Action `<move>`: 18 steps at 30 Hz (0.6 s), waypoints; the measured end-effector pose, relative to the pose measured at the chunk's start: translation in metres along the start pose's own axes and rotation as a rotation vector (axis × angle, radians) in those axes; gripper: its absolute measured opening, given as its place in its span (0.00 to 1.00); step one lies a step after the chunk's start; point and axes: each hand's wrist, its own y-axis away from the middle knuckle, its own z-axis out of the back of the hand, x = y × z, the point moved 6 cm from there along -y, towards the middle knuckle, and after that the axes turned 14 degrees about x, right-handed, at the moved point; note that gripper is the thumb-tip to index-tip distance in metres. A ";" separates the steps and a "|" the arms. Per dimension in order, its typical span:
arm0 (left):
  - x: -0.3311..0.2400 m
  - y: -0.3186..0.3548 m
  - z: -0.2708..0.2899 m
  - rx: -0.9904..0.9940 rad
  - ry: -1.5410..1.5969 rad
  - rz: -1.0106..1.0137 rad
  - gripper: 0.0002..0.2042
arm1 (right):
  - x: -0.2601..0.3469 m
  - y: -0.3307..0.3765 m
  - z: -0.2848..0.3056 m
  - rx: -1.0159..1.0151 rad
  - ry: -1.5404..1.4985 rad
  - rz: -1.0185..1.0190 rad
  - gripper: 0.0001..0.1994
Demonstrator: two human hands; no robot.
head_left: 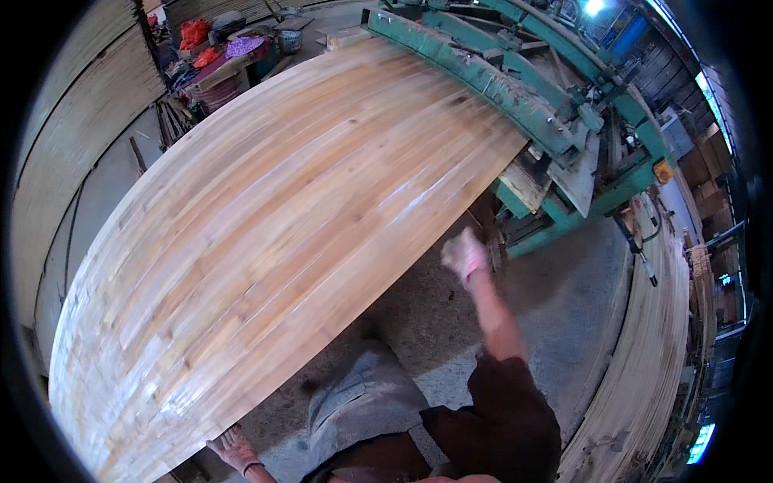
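Note:
A large panel of glued wooden strips (282, 217) lies slantwise across the view, its far end at a green machine frame (483, 84). At the panel's near left edge is my left hand (235, 451), in a pinkish glove, fingers stretched out and apart against the wood's edge. My right hand (465, 256), in a white and pink glove, is off the panel, over the floor by its near edge and close to the machine's corner. Motion smears its fingers, and I see nothing held in it.
Long stacked boards (644, 362) run along the right side. More large panels (80, 121) stand at the left. A cluttered table (233, 68) with red and purple cloths is beyond the panel. Concrete floor (555, 298) lies between the machine and me.

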 end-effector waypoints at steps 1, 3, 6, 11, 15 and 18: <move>-0.010 0.001 -0.005 -0.085 0.014 -0.062 0.37 | 0.035 -0.017 0.021 -0.156 0.116 0.036 0.23; 0.004 -0.004 0.000 -0.028 -0.093 -0.047 0.35 | 0.083 -0.053 0.027 -0.385 0.276 0.092 0.27; 0.089 0.003 -0.011 0.262 -0.352 0.107 0.34 | 0.090 -0.073 0.004 -0.361 0.354 0.090 0.32; 0.193 0.054 -0.083 0.402 -0.207 0.515 0.32 | 0.013 -0.033 -0.052 -0.372 0.427 0.101 0.27; 0.231 0.081 -0.107 0.504 -0.245 0.652 0.33 | -0.070 -0.002 -0.093 -0.277 0.422 0.039 0.25; 0.245 0.078 -0.110 0.578 -0.168 0.688 0.35 | -0.150 0.035 -0.138 -0.203 0.370 -0.045 0.23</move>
